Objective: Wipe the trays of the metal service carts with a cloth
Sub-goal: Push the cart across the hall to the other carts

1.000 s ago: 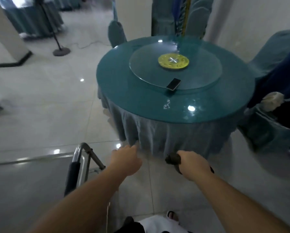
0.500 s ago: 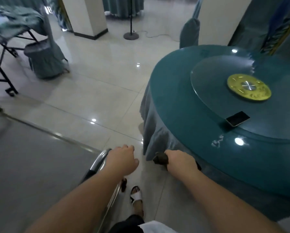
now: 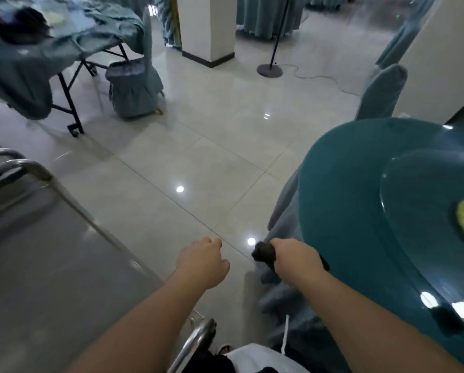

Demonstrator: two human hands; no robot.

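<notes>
Floor (image 3: pixel 225 125) fills the middle of the view, with a round table (image 3: pixel 354 211) seen at the right and the cart tray (image 3: pixel 45 265) spread across the lower left. The tray's long side is seen running from the raised rail (image 3: pixel 23 165) at the far left toward the handle (image 3: pixel 195 340) near the body, so the steel surface lies down and to the left of both hands. The left hand (image 3: pixel 201 261) is held just past the tray's right edge, over the floor, its fingers loosely curled and nothing gripped. The right hand (image 3: pixel 295 258) is held further right, beside the tablecloth, its fingers clamped round a dark cloth (image 3: pixel 264 254) bunched in the fist. The tray is thus judged nearer the empty left hand; the cloth must be carried leftward across the body before any wiping can be begun.
</notes>
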